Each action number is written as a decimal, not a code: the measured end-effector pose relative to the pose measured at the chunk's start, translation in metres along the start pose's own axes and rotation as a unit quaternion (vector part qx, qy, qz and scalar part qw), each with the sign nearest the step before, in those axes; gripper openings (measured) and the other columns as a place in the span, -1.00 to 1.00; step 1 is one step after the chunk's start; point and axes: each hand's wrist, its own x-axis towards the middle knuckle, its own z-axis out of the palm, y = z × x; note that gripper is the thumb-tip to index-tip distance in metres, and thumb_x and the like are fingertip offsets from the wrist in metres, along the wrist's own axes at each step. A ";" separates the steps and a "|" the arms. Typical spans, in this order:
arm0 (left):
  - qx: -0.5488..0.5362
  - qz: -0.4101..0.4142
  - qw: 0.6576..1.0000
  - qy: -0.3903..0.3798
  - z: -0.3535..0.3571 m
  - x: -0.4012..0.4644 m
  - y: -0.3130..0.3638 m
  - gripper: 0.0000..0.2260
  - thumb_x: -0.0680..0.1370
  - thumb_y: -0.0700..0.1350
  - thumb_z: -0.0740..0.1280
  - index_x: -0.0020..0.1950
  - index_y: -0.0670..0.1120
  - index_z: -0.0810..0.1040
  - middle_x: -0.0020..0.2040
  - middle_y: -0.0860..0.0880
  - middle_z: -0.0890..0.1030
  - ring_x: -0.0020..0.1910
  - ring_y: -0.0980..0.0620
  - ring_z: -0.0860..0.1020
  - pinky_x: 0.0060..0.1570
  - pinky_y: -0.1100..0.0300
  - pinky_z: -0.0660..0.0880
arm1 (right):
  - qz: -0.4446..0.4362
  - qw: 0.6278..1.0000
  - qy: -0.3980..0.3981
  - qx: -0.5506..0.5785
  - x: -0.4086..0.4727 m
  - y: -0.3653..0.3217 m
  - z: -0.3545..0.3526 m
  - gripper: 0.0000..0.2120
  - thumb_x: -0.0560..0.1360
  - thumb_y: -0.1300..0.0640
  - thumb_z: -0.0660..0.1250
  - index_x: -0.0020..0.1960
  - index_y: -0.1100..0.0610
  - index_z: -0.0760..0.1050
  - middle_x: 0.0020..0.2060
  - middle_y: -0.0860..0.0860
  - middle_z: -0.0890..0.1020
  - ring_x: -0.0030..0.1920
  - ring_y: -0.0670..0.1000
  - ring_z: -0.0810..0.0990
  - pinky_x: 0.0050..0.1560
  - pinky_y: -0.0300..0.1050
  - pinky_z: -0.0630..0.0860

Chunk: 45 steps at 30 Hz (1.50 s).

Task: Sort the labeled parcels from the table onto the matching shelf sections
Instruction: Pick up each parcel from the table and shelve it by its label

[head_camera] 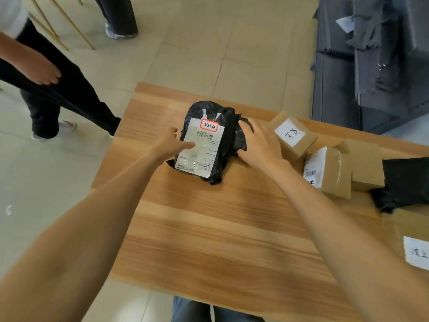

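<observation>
A black plastic parcel (222, 126) with a white shipping label and a red-edged sticker lies on the wooden table (209, 228), near its far edge. My left hand (169, 145) grips the parcel's left side, thumb lying on the label. My right hand (260, 142) rests on the parcel's right side with fingers spread over the black wrap. To the right lie a small cardboard box with a handwritten white label (293, 134), a taped cardboard box with a barcode label (327, 173) and a plain cardboard box (366, 163).
A black bag (406, 182) lies at the table's right edge, and a box with a white label (415, 247) at the near right. Dark grey shelving (371, 66) stands beyond the table on the right. A person (46, 73) walks on the tiled floor at left.
</observation>
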 end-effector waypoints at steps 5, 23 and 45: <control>-0.099 -0.033 0.990 -0.091 0.007 0.024 -0.007 -0.80 0.49 -0.15 0.43 0.10 -0.08 0.55 0.04 -0.03 0.65 0.00 -0.02 0.62 -0.09 0.11 0.57 | -0.003 1.000 -0.010 -0.005 0.013 0.010 0.008 -0.26 0.48 0.10 0.37 0.56 0.12 0.09 0.51 0.11 0.18 0.50 0.14 0.15 0.45 0.04 0.20; -0.147 -0.048 0.981 -0.116 0.003 0.013 -0.014 -0.79 0.47 -0.15 0.45 0.08 -0.08 0.58 -0.03 -0.03 0.69 -0.08 -0.02 0.66 -0.20 0.13 0.59 | -0.001 1.000 -0.021 -0.005 0.012 0.020 0.018 -0.23 0.48 0.07 0.38 0.56 0.13 0.07 0.51 0.12 0.20 0.49 0.14 0.17 0.43 0.03 0.23; 0.515 0.154 0.828 -0.160 -0.032 -0.101 0.105 -0.55 0.38 0.00 0.53 0.24 -0.01 0.54 -0.02 0.02 0.57 -0.03 -0.02 0.55 0.00 0.10 0.51 | -0.074 0.960 -0.207 0.174 -0.041 -0.050 -0.091 -0.21 0.42 -0.06 0.48 0.53 0.07 0.20 0.43 0.03 0.38 0.42 0.08 0.36 0.34 -0.03 0.34</control>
